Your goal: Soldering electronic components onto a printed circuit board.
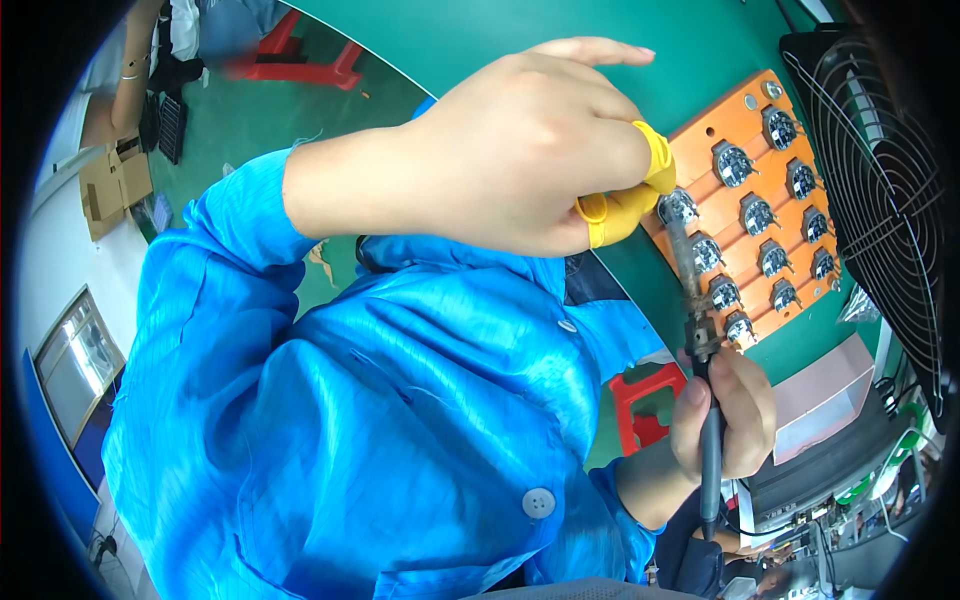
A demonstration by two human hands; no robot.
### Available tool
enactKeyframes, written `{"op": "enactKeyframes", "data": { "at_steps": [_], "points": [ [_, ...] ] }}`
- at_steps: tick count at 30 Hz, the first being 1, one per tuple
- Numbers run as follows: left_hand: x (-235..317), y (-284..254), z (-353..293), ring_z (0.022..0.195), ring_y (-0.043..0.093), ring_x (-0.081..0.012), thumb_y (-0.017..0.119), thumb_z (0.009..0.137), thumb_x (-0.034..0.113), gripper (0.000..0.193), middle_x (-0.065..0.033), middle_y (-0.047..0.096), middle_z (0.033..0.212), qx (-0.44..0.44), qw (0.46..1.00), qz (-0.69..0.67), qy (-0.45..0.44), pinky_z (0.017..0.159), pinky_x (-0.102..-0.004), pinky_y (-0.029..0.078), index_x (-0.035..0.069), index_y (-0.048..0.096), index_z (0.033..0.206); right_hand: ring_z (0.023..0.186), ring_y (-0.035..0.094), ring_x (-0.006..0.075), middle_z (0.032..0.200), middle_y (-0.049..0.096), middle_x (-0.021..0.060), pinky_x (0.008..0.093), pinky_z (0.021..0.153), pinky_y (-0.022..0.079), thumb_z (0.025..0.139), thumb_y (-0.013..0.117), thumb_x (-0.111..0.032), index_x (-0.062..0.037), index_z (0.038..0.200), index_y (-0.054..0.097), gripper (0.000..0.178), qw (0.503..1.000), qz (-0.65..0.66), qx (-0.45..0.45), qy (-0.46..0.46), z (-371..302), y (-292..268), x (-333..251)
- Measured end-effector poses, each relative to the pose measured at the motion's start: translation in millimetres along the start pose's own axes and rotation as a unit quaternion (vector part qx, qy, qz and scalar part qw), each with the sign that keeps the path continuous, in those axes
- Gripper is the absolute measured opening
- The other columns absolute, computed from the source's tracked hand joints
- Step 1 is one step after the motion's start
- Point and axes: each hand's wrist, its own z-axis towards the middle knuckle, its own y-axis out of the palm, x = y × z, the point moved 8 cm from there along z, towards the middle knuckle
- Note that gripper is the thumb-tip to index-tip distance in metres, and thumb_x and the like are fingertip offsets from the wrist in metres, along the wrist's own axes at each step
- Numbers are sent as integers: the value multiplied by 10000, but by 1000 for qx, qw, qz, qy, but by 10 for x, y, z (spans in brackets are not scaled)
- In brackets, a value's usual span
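Blue-sleeved at five o'clock, the right hand point(725, 415) is clenched round a soldering iron point(703, 380), a light, stiff tool best gripped by its dark handle, away from the tip. Farther, at one o'clock, the left hand point(510, 150), in yellow finger cots point(625, 205), pinches a small metal part point(678, 205) over the orange fixture tray point(720, 200) on the green surface point(560, 30); the part looks light and delicate.

Glossy blue cloth sleeve point(400, 400), matt orange tray point(735, 135), shiny metal parts point(757, 213).
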Motion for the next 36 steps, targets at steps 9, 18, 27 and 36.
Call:
{"op": "enactKeyframes", "data": {
  "at_steps": [9,18,27,36],
  "points": [
    [1,52,27,655,627,-263,719,724,81,128,-73,573,649,14,1000,9,26,988,-466,490,77,592,709,634,690,296,856,661,253,332,582,564,834,693,-15,89,976,607,196,998,-50,-40,-15,23,15,-74],
    [-7,37,37,689,645,-275,731,688,83,146,-85,591,673,-5,1000,1,18,966,-459,508,74,586,710,641,693,290,872,660,252,325,582,565,838,688,-23,90,987,608,203,997,-50,-57,-23,32,8,-77],
    [10,-31,57,754,680,-263,770,684,30,174,-110,664,768,-12,1000,6,21,933,-499,545,16,671,826,634,666,288,797,677,199,341,569,550,761,754,-111,40,847,660,198,998,-42,13,33,-51,-37,34],
    [-103,-210,61,695,626,-255,731,768,53,135,-93,600,741,94,993,-31,56,745,-369,525,33,649,874,577,656,270,799,654,238,322,532,515,915,674,-166,61,999,559,268,1000,6,8,-24,-133,-165,-32]
  ]
}}
